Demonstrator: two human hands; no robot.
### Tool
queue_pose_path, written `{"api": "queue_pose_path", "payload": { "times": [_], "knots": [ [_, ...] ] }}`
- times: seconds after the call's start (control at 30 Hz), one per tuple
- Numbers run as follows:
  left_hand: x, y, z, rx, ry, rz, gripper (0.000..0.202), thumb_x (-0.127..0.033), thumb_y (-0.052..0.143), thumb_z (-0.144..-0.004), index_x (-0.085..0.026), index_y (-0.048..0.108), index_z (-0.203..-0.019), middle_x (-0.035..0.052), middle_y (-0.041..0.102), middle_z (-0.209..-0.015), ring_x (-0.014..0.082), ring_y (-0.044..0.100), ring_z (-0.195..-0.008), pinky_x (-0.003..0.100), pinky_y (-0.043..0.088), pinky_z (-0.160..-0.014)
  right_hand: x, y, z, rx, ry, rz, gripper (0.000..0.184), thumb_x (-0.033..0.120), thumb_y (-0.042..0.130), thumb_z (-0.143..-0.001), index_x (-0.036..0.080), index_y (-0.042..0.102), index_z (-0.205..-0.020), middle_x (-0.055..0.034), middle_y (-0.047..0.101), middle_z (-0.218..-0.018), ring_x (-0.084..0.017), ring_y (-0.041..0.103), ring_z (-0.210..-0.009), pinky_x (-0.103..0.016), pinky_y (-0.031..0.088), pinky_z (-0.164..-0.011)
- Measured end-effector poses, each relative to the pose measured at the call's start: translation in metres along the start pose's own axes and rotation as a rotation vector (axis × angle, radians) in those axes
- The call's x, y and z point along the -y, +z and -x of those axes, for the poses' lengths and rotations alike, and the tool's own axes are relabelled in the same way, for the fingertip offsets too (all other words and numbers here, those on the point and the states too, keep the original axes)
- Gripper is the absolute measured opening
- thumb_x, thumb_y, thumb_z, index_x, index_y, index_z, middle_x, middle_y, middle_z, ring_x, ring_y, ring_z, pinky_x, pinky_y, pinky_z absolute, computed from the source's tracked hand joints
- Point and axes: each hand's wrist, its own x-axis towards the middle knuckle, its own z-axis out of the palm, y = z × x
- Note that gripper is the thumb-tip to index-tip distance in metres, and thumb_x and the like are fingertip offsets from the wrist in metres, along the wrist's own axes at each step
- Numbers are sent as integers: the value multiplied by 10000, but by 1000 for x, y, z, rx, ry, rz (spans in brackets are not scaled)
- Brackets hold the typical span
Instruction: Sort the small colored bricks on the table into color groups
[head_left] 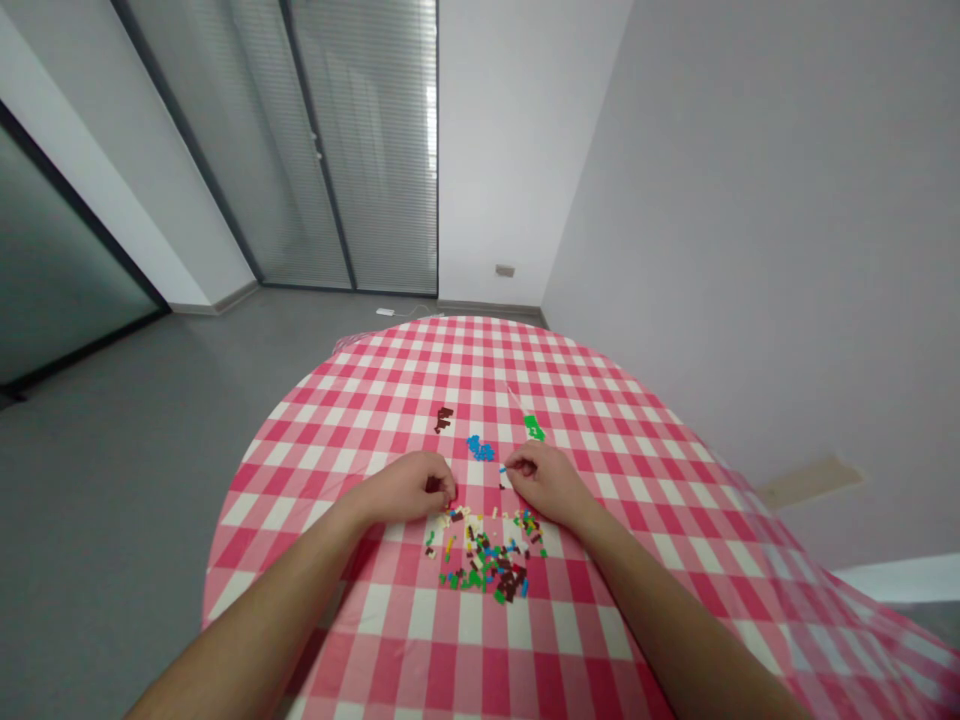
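Pink-and-white gingham cloth [420, 660] covers a round table, with a grey floor [135, 500] to the left, a pale wall [750, 200] to the right and a glass door with slatted blinds [360, 150] beyond. Near the person's edge of the table lies a loose heap of tiny plastic bricks [487, 565] in brown, green, blue, cream and yellow. Farther out sit three separate clusters: blue bricks [480, 449] in the middle, green bricks [534, 428] to the right and dark brown bricks [444, 418] to the left. Just beyond the heap, the left hand [409, 488] curls closed, pinching a small dark brick [433, 485]. The right hand [544, 480] pinches a small blue brick [502, 468] between thumb and forefinger.
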Motion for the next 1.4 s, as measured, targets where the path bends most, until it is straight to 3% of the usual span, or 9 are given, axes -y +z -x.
{"api": "queue_pose_path", "payload": {
  "times": [0.23,0.63,0.87,1.03,1.4],
  "knots": [
    [1,0,0,1,3,-12,176,-57,545,-705,-164,682,-727,33,701,-788,161,630,-730,264,474,-687,2,1,-3,31,-68,107,180,122,584,-849,166,718,-737,-62,677,-733,-192,591,-739,-301,420,-689],
    [2,1,0,-1,9,-25,189,-57,535,-694,-168,681,-739,33,707,-805,161,637,-749,272,485,-706,2,-2,-1,27,-64,65,140,120,600,-830,175,690,-738,-50,664,-744,-184,595,-743,-293,433,-680],
    [2,1,0,6,-7,8,159,-68,542,-700,-176,657,-710,24,698,-784,155,630,-737,262,485,-697,1,-10,5,53,-162,16,175,138,562,-863,178,688,-749,-59,666,-797,-183,603,-774,-299,467,-703],
    [1,0,0,5,-15,2,158,-69,545,-702,-174,662,-723,21,694,-782,156,630,-750,260,482,-710,1,-5,8,89,-263,49,244,114,506,-886,181,740,-892,-89,710,-937,-204,635,-895,-341,499,-822],
    [1,0,0,4,-3,29,164,-53,549,-700,-170,664,-713,27,690,-779,151,621,-726,266,482,-703,-4,5,7,45,-274,122,311,130,498,-896,160,735,-1095,-135,706,-1107,-255,625,-1047,-423,502,-945]
  ]
}}
